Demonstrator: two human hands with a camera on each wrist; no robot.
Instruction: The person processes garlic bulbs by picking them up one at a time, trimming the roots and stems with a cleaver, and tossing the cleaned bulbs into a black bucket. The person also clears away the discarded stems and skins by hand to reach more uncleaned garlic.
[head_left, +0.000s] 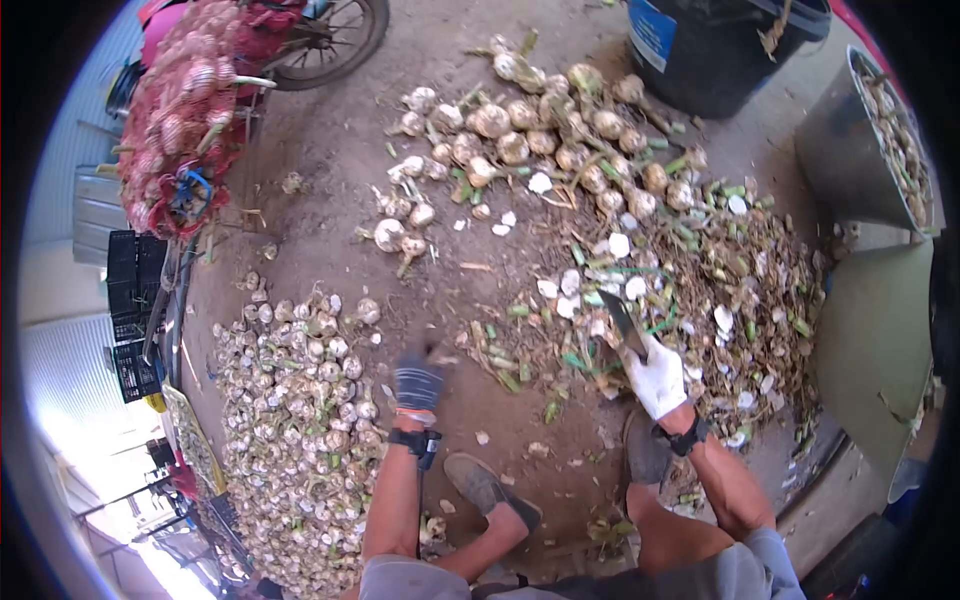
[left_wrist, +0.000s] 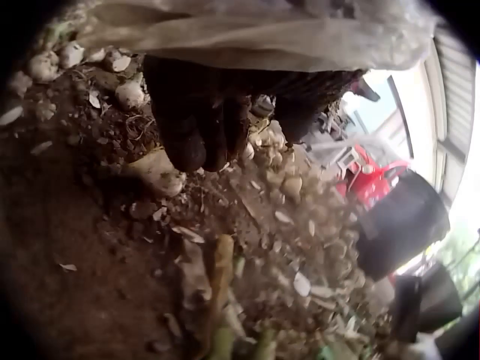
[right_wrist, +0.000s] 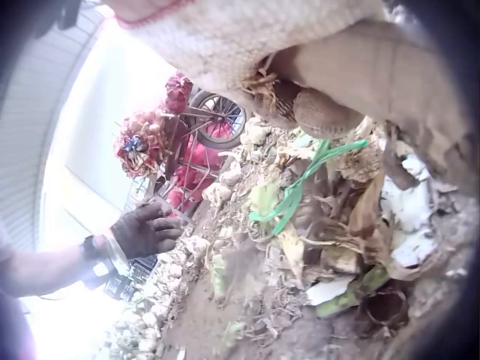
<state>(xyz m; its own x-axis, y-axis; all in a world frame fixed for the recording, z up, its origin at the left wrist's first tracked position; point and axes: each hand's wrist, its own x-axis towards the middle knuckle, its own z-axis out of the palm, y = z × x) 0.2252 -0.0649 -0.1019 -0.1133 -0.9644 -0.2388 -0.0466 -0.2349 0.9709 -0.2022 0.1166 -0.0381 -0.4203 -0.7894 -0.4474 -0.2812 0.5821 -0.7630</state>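
My right hand (head_left: 656,378), in a white glove, grips a knife (head_left: 622,318) with a dark blade that points up and left over the trimmings. Part of the white glove (right_wrist: 225,45) fills the top of the right wrist view, with a green strip (right_wrist: 304,184) of twine below it. My left hand (head_left: 419,382) wears a dark glove with a striped cuff and hovers, blurred, beside the pile of trimmed garlic (head_left: 300,400). The right wrist view shows its loosely extended fingers (right_wrist: 161,227) holding nothing. Untrimmed garlic bulbs (head_left: 530,125) with stalks lie ahead on the ground.
Cut stalks and peel (head_left: 740,300) are heaped at the right. Behind stand a black bucket (head_left: 720,60) and a grey bin (head_left: 860,150) filled with pieces. A red net sack of garlic (head_left: 180,110) hangs by a wheel (head_left: 335,40) at the left. My shoes (head_left: 490,490) flank bare ground.
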